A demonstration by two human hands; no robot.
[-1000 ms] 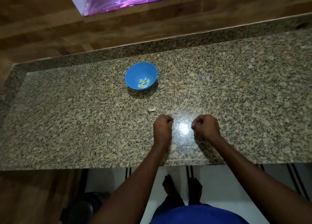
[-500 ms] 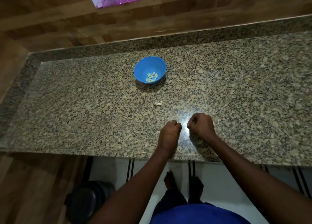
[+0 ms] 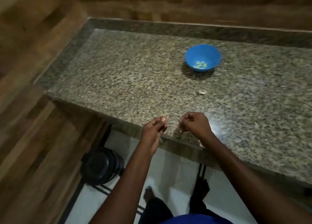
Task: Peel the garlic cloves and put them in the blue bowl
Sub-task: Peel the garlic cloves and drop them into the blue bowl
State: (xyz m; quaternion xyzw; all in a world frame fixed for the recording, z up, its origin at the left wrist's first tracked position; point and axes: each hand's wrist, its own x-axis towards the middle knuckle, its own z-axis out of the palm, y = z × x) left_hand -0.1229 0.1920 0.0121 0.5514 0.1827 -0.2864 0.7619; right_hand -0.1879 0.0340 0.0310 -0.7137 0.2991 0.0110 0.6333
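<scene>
One blue bowl [image 3: 203, 56] stood on the counter [image 3: 118, 75], holding a small heap of peeled cloves [image 3: 200, 65], too blurred to count. One pale garlic scrap [image 3: 201, 92] lay nearer the edge. The left hand [image 3: 154, 127] and right hand [image 3: 194, 123] hung apart over the counter's front edge, fingers curled; whether either pinched anything could not be told. One dark bin [image 3: 101, 166] sat below.

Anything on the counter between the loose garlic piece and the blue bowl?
Nothing visible. Only bare counter lies between the garlic piece and the blue bowl beyond it. Both hands, left and right, are at the near edge.
</scene>
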